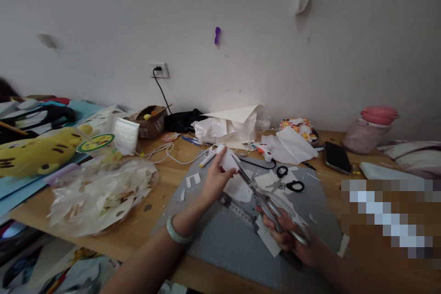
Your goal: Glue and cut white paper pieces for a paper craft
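My left hand pinches a small piece of white paper above the cutting mat. Large metal scissors are gripped in my right hand, with their blades pointing up and left against the paper's right edge. Beneath my hands lies the grey cutting mat, scattered with white paper scraps. A steel ruler rests on it, partly under the scissors. A second pair of scissors with black handles lies behind my right hand. A white pen-like stick sits beyond my left hand.
On the left are a plastic bag of scraps and a yellow plush toy. Crumpled white paper, a glue gun and a cardboard box stand near the wall. A phone and a pink-lidded jar are at right.
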